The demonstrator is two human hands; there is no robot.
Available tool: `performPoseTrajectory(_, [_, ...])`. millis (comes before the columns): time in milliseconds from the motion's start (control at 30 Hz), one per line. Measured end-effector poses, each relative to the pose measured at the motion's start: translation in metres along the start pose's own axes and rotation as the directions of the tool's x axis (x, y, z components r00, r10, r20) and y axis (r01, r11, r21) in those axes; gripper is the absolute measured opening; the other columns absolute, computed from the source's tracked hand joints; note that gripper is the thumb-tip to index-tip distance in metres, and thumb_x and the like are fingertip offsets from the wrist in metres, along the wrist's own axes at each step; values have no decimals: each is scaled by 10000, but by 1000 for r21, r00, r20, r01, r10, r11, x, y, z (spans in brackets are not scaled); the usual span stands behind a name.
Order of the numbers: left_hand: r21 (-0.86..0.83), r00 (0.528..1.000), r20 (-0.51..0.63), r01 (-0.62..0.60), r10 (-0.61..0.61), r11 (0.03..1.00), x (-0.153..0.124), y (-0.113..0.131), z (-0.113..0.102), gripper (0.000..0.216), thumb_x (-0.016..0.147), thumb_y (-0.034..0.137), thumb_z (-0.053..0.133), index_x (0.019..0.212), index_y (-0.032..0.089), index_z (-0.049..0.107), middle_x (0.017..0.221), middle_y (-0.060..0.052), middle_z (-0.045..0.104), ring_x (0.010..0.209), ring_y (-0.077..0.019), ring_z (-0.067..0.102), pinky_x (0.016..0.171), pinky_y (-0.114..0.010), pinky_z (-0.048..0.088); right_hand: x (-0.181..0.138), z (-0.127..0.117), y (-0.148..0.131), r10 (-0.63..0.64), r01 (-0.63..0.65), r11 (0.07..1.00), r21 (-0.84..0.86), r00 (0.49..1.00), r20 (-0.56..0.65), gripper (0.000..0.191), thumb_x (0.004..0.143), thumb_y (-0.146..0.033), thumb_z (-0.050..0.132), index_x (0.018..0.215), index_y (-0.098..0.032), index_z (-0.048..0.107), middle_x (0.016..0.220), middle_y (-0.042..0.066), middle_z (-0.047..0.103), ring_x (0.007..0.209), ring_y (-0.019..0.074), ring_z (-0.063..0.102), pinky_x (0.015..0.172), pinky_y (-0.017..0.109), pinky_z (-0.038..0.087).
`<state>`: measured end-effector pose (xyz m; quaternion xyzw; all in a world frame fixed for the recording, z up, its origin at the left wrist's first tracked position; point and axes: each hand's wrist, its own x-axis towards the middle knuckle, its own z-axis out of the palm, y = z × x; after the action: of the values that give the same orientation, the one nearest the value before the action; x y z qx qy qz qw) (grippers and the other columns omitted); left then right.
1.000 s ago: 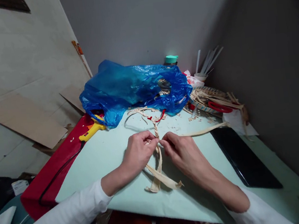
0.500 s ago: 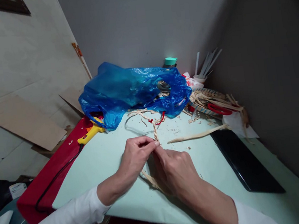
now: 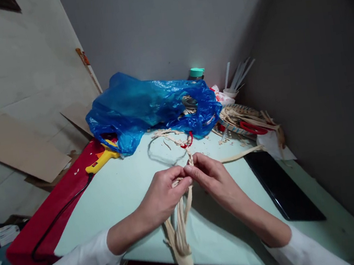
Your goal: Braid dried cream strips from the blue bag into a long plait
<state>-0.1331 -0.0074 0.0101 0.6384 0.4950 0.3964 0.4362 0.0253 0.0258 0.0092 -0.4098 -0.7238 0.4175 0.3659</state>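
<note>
A braid of pale dried plant fibre (image 3: pixel 189 153) runs from a red tie down into my fingers. My left hand (image 3: pixel 163 193) pinches the braid's lower end with thumb and forefinger, its palm partly over the loose strands. Right beside it, my right hand (image 3: pixel 213 175) is closed on the braid just above, thumb and fingertips pressed together. Loose fibre strips (image 3: pixel 180 236) hang below the left hand past the table's front edge. Beyond the hands, the braid's far part curves across the table towards a blue plastic bag (image 3: pixel 147 106).
On the pale green table (image 3: pixel 109 215) lie a yellow glue gun (image 3: pixel 102 159) with a black cord, and a black flat panel (image 3: pixel 283 186) at right. A basket (image 3: pixel 238 128) holds fibre strips and red-handled scissors (image 3: pixel 254 127). White sticks (image 3: pixel 239 76) stand in a cup behind.
My right hand has turned and opened away from its bent-over pose, now pinching the braid higher up. The loose strips have come forward into view below my left hand.
</note>
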Motion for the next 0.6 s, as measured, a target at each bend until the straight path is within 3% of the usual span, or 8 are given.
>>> performPoseTrajectory(167, [73,997,65,33,-38,997,0,-1,-1,185,859,289,547,721,171,580,660,38,520,650,-114,450,626,-230,349,-3,8,7,65,-58,996,60,991,-120,294,906,-366,511,675,-198,441,574,-60,413,551,97,364,523,224,284])
performPoseTrajectory(400, [310,988,33,-153,151,938,0,0,1,257,910,209,421,701,170,564,703,2,563,681,-131,490,664,-250,346,-2,16,12,122,-94,983,159,977,-173,284,895,-350,514,667,-203,431,517,-73,408,496,91,356,505,225,278])
performPoseTrajectory(600, [90,998,40,51,-55,995,4,-6,-1,267,863,275,500,627,164,555,597,23,503,618,-127,450,612,-237,346,-2,15,10,78,-53,978,200,990,-121,277,912,-347,497,682,-199,454,521,-70,449,496,87,390,514,216,304])
